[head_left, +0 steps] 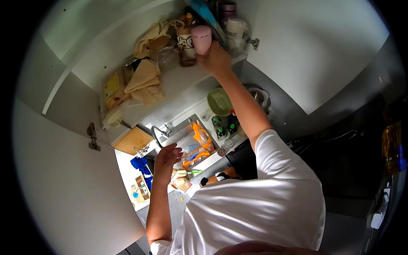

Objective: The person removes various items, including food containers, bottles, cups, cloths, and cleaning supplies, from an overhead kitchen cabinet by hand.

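My right hand (pixel 215 59) reaches up into the open wall cabinet, its fingers wrapped round a pink lidded cup (pixel 201 37). The cup is upright at the cabinet shelf (pixel 176 75); whether its base touches the shelf is hidden by my hand. Just left of it stands a brown and white patterned jar (pixel 184 39). To its right is a clear plastic container (pixel 235 32). Lower down, my left hand (pixel 168 157) hangs in the air over the sink edge, fingers loosely apart and holding nothing.
Beige cloth bags (pixel 144 78) lie on the shelf's left part. Both cabinet doors, left (pixel 63 178) and right (pixel 318 51), stand open. Below are a sink (pixel 176 140) with a faucet (pixel 158 132), orange-edged plastic bags (pixel 199 136), a green basket (pixel 219 102) and green-capped bottles (pixel 219 129).
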The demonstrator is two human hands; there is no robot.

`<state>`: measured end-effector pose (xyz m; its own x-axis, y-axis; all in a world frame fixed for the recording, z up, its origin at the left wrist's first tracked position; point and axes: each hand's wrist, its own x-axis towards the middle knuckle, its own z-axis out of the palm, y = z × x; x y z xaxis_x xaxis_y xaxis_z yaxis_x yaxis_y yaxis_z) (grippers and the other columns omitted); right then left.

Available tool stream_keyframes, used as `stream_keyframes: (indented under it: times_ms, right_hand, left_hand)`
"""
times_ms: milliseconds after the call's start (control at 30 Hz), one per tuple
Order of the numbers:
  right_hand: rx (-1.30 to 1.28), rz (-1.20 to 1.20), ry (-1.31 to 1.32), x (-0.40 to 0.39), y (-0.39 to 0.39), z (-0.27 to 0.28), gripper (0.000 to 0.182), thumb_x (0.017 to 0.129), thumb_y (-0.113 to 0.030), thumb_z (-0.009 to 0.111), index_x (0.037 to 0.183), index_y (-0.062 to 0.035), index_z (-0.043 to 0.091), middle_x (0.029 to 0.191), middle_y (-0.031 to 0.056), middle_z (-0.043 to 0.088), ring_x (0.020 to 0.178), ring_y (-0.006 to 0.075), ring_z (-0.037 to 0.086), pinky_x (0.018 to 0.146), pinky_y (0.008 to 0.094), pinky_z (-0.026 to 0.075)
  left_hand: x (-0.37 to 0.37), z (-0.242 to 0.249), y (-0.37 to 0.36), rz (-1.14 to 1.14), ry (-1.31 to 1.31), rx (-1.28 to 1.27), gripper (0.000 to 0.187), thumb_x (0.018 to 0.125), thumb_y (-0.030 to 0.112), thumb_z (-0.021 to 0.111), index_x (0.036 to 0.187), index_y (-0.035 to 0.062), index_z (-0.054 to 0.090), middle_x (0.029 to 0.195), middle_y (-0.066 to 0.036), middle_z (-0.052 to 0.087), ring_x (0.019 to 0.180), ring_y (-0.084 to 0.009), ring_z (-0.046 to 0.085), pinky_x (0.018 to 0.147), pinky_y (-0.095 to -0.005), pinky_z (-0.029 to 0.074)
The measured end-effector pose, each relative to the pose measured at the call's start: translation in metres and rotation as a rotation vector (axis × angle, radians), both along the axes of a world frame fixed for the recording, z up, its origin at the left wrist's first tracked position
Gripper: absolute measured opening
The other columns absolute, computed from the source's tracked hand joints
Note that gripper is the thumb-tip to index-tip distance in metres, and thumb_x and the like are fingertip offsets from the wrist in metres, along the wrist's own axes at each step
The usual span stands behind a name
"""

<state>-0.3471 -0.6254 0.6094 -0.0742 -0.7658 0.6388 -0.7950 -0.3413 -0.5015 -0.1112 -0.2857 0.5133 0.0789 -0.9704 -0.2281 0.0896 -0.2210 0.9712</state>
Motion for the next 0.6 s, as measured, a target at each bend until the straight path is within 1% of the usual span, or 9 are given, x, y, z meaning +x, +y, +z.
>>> stream_keyframes:
  times_ms: [167, 233, 300, 367, 400, 467, 500, 567, 600]
  right_hand:
    - [-0.07, 0.132, -0.004, -0.01, 0.02, 0.003, 0.064, 0.076, -0.047, 0.084, 0.108, 0.001, 0.055, 0.095, 0.0225, 0.071, 0.087, 0.0413, 0.071, 0.076, 0.0498, 0.058]
    - [-0.031, 0.221, -0.017, -0.01, 0.048, 0.02, 0.066, 0.076, -0.048, 0.084, 0.108, 0.0015, 0.055, 0.093, 0.0222, 0.071, 0.087, 0.0413, 0.071, 0.076, 0.0498, 0.058]
    - [0.018, 0.315, -0.022, -0.005, 0.079, 0.03, 0.067, 0.075, -0.049, 0.084, 0.108, 0.0021, 0.056, 0.091, 0.0219, 0.071, 0.087, 0.0412, 0.071, 0.077, 0.0498, 0.058]
    - [-0.018, 0.455, 0.066, 0.009, 0.106, 0.031, 0.068, 0.076, -0.05, 0.084, 0.107, 0.003, 0.055, 0.087, 0.021, 0.071, 0.087, 0.0413, 0.071, 0.078, 0.05, 0.057]
    - [0.029, 0.532, 0.12, 0.013, 0.115, 0.026, 0.068, 0.078, -0.051, 0.082, 0.111, 0.0023, 0.056, 0.095, 0.0217, 0.071, 0.088, 0.0418, 0.071, 0.079, 0.0508, 0.057]
    - [-0.081, 0.641, 0.102, 0.024, 0.138, 0.017, 0.068, 0.079, -0.05, 0.08, 0.118, 0.0003, 0.057, 0.103, 0.0231, 0.07, 0.095, 0.0416, 0.071, 0.083, 0.0498, 0.057]
    - [-0.083, 0.64, 0.104, 0.022, 0.144, 0.017, 0.068, 0.079, -0.05, 0.08, 0.118, 0.0003, 0.057, 0.103, 0.0231, 0.07, 0.095, 0.0416, 0.071, 0.083, 0.0498, 0.057]
    - [0.1, 0.846, 0.159, 0.015, 0.149, 0.021, 0.071, 0.077, -0.039, 0.085, 0.13, -0.0003, 0.057, 0.12, 0.0228, 0.066, 0.111, 0.04, 0.066, 0.092, 0.0495, 0.054]
    - [0.095, 0.85, 0.158, 0.008, 0.142, 0.023, 0.071, 0.077, -0.039, 0.085, 0.13, -0.0003, 0.057, 0.12, 0.0228, 0.066, 0.111, 0.04, 0.066, 0.092, 0.0495, 0.054]
  left_hand:
    - [0.002, 0.005, -0.022, -0.022, -0.009, -0.017, 0.044, 0.102, 0.022, 0.07, 0.137, -0.0012, 0.058, 0.117, -0.012, 0.072, 0.105, -0.0184, 0.069, 0.093, -0.0336, 0.057]
    - [0.004, 0.003, -0.048, -0.023, -0.278, -0.185, 0.044, 0.1, 0.018, 0.072, 0.137, -0.0025, 0.058, 0.115, -0.01, 0.072, 0.105, -0.0168, 0.068, 0.093, -0.0329, 0.056]
    - [-0.009, 0.034, -0.08, 0.006, -0.344, -0.34, 0.057, 0.098, 0.015, 0.074, 0.145, -0.0037, 0.049, 0.134, -0.015, 0.063, 0.117, -0.0198, 0.063, 0.098, -0.0349, 0.053]
    - [-0.029, 0.069, -0.107, 0.09, -0.453, -0.523, 0.077, 0.091, 0.021, 0.082, 0.15, -0.003, 0.04, 0.135, -0.016, 0.058, 0.125, -0.0248, 0.059, 0.105, -0.0403, 0.05]
    - [-0.039, 0.083, -0.117, 0.088, -0.451, -0.525, 0.077, 0.091, 0.021, 0.082, 0.15, -0.003, 0.04, 0.135, -0.016, 0.058, 0.125, -0.0248, 0.059, 0.105, -0.0403, 0.05]
    - [-0.052, 0.103, -0.132, 0.031, -0.204, -0.682, 0.073, 0.089, 0.023, 0.084, 0.145, -0.0007, 0.043, 0.131, -0.015, 0.06, 0.121, -0.023, 0.061, 0.103, -0.037, 0.051]
    - [-0.056, 0.108, -0.131, 0.034, -0.061, -0.521, 0.065, 0.088, 0.024, 0.085, 0.136, 0.0015, 0.048, 0.127, -0.013, 0.062, 0.115, -0.0206, 0.063, 0.1, -0.0341, 0.051]
    - [-0.057, 0.097, -0.125, 0.08, -0.073, -0.509, 0.064, 0.088, 0.023, 0.085, 0.135, 0.0012, 0.048, 0.125, -0.011, 0.063, 0.112, -0.0195, 0.063, 0.099, -0.0335, 0.051]
    - [-0.056, 0.092, -0.121, 0.125, -0.088, -0.496, 0.063, 0.087, 0.023, 0.086, 0.133, 0.0009, 0.049, 0.122, -0.01, 0.064, 0.109, -0.0183, 0.063, 0.098, -0.033, 0.051]
